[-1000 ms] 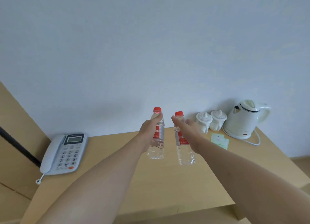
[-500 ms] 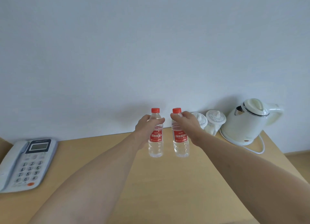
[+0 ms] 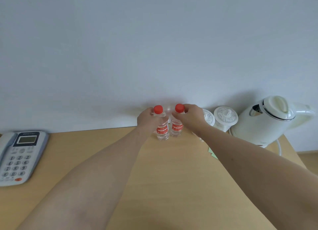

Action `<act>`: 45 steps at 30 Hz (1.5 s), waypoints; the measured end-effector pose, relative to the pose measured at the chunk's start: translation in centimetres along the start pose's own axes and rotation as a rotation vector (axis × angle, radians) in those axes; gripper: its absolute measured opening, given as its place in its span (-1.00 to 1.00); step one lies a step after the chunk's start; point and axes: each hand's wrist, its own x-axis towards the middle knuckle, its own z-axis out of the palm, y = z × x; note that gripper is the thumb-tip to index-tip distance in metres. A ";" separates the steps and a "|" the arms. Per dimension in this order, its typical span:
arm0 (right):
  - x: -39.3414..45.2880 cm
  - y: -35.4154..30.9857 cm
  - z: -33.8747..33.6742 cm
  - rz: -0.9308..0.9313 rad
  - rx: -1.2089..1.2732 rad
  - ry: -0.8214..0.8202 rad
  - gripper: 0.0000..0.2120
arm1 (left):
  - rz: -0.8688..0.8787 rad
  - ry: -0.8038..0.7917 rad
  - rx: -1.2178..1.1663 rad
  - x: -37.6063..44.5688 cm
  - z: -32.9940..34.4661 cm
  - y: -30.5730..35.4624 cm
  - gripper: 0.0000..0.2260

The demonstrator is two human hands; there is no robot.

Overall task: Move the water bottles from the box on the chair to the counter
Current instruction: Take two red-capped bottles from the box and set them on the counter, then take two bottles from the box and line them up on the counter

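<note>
Half a second ago I held both bottles clear of the wood, out toward the middle; now they are farther back, close to the far edge of the counter point(image 3: 165, 178) by the wall, and their bases look to be down on it, though I cannot tell for sure. My left hand point(image 3: 146, 120) is curled round the neck and shoulder of the left bottle point(image 3: 162, 130), just under its red cap. My right hand point(image 3: 191, 117) pinches the right bottle point(image 3: 176, 129) high up at the cap end. Both bottles stand upright, just beside each other, red labels facing me. The view has also shifted since then: the telephone point(image 3: 20, 156) at the left edge shows larger and nearer. Right of my right hand stand two white lidded cups point(image 3: 225, 117), one partly hidden behind my wrist, and beyond them the white kettle point(image 3: 265, 123) at the far right corner, its cord running down the right edge. A green paper point(image 3: 212, 153) peeks out under my right forearm. Between the telephone and the bottles the far edge is bare wood, as is the middle between my forearms.
</note>
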 end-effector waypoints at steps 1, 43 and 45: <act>0.3 -0.1 -0.1 -0.006 -0.008 0.003 -0.78 | 0.019 0.012 0.019 0.2 0.2 0.3 -0.70; -8.7 -5.0 -5.0 0.097 -0.216 0.292 -0.38 | 0.523 -0.067 0.366 -4.5 -3.3 6.7 -0.45; -10.9 -5.3 -5.9 0.124 -0.252 0.335 -0.38 | 0.613 -0.111 0.414 -5.9 -3.1 7.8 -0.46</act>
